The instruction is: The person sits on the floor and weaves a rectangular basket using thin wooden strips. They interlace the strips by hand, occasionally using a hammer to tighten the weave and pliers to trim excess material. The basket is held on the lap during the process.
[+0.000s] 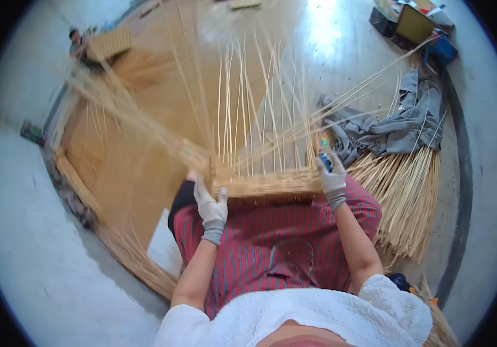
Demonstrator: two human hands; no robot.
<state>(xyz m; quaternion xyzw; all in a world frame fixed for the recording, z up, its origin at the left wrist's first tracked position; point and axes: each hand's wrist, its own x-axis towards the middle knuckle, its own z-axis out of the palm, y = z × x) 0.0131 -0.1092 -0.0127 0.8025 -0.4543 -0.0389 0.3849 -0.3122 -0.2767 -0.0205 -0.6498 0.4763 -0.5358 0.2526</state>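
Left hand [211,209] clasps coarse, straight-edged wicker weave [268,184]; right hand [333,178] grips a blue object [324,162].

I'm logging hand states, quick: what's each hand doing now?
Left white-gloved hand: at the left end of the tan woven basketwork; whether closed on it cannot be told.
Right white-gloved hand: closed on a small blue object, kind unclear.

A wicker-weaving workshop: a half-woven wicker piece [268,185], a sheaf of canes [413,199] on the floor [150,173], a co-worker [75,45] (far off) beside a ribbed panel [109,44].
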